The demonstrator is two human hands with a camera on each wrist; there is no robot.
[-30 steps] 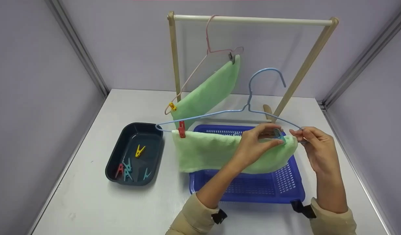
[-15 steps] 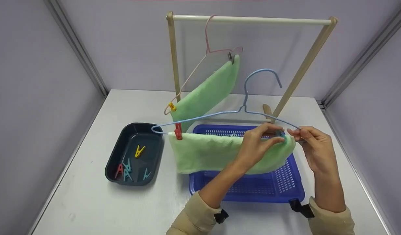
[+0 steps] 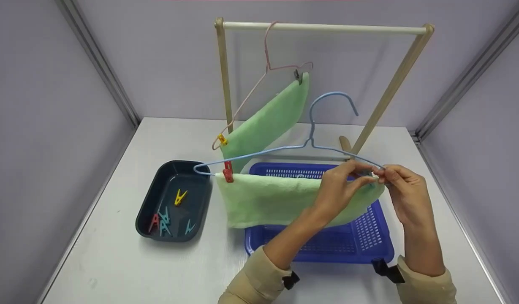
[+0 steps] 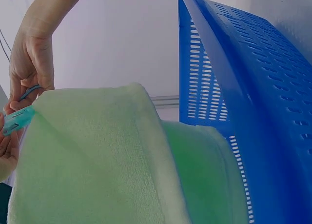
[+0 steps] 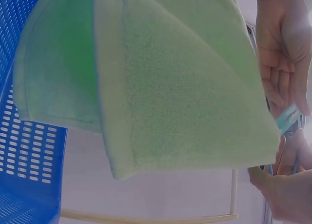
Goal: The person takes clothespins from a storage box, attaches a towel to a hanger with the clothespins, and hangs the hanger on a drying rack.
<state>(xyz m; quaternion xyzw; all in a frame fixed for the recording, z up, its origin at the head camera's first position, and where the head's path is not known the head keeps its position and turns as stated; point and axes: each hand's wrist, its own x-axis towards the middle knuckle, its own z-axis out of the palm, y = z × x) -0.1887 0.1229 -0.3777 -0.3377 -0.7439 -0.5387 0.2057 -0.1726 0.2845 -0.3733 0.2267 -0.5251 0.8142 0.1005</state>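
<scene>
A blue wire hanger (image 3: 284, 147) is held up over the blue basket, with a pale green towel (image 3: 276, 198) hanging from its lower bar. At the towel's left corner a red clothespin (image 3: 228, 174) clips it to the wire. My left hand (image 3: 339, 188) pinches a teal clothespin (image 4: 18, 120) at the towel's right top corner; in the head view its fingers mostly hide the pin. Right beside it, my right hand (image 3: 405, 192) pinches the hanger's right end near the towel's corner. The fingertips of both hands are close together.
Behind, a pink hanger (image 3: 254, 88) with another green towel (image 3: 265, 120) hangs from the rack's white rod (image 3: 348, 28). The blue basket (image 3: 343, 256) stands below the hands. A dark tray (image 3: 191, 164) with several clothespins is at left.
The blue hanger and its towel have shifted slightly left. My left hand has moved a little right, closer to my right hand, and the teal clothespin is now mostly covered by fingers.
</scene>
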